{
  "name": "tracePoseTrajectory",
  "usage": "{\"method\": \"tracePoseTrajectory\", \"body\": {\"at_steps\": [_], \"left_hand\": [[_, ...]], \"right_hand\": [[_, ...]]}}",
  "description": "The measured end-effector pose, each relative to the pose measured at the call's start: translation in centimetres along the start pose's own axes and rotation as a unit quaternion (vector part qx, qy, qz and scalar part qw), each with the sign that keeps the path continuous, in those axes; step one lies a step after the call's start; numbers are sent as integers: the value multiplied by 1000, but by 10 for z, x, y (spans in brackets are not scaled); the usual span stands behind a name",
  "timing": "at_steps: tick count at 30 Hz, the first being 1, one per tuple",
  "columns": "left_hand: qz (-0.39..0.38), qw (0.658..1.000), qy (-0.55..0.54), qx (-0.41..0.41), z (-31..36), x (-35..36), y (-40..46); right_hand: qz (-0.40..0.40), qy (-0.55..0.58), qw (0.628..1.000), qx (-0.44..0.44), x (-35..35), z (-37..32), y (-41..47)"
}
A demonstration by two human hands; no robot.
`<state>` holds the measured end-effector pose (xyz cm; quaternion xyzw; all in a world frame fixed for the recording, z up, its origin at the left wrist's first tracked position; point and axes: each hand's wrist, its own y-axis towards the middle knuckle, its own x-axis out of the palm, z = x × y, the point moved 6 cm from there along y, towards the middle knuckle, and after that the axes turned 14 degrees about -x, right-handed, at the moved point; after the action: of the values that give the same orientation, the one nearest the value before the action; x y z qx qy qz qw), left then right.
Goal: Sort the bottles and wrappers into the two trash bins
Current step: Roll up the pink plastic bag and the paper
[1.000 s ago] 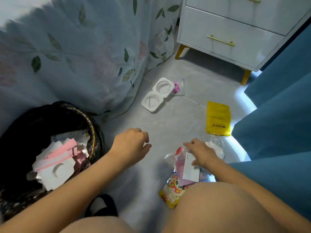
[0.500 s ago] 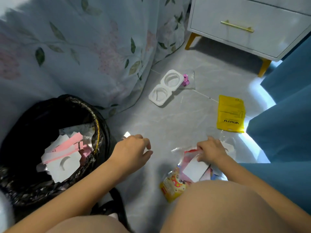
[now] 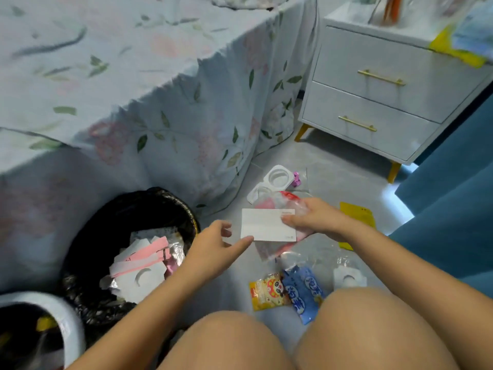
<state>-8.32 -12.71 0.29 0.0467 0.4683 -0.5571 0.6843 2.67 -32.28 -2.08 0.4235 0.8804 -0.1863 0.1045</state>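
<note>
My right hand (image 3: 314,217) holds a white card (image 3: 266,225) together with a clear, red-edged plastic wrapper (image 3: 274,247) lifted above the floor. My left hand (image 3: 218,240) is beside the card's left edge, fingers apart, the thumb touching its lower corner. A black-lined bin (image 3: 106,222) at the left holds white and pink paper scraps. A white bin (image 3: 66,316) shows at the bottom left corner. On the floor lie a yellow cartoon wrapper (image 3: 268,291), a blue wrapper (image 3: 305,291), a white plastic piece (image 3: 348,280), a yellow packet (image 3: 360,213) and a white two-cup tray (image 3: 277,178).
A bed with a floral sheet (image 3: 133,89) fills the left and back. A white nightstand (image 3: 386,97) on yellow legs stands at the back right. Blue fabric (image 3: 453,196) borders the right. My bare knees (image 3: 293,337) fill the bottom.
My right hand has lifted the white card and clear wrapper off the floor pile and carried them up and left. My left hand has opened and reached toward the card. The camera tilted up.
</note>
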Motion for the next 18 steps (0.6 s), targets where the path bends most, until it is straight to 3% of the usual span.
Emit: {"method": "tracePoseTrajectory", "body": {"at_steps": [3,5,8,11,15,18], "left_hand": [[32,997,-68,-3,-10,-44,-13],[28,983,-183,-11,-18,-73,-24],[-13,915,-398,-60,-36,-111,-43],[9,890,-452,-51,-55,-145,-61],[34,884,-460,-72,-92,-165,-68],[54,883,-449,-128,-131,-166,-61]], "right_hand": [[-19,1,998,-52,22,-76,6],[-38,-26,996,-79,39,-124,9],[-61,-79,988,-115,64,-187,9],[-64,-69,986,-141,89,-226,4],[-17,-65,989,-130,112,-222,-5],[-1,-215,968,-127,113,-214,-8]]}}
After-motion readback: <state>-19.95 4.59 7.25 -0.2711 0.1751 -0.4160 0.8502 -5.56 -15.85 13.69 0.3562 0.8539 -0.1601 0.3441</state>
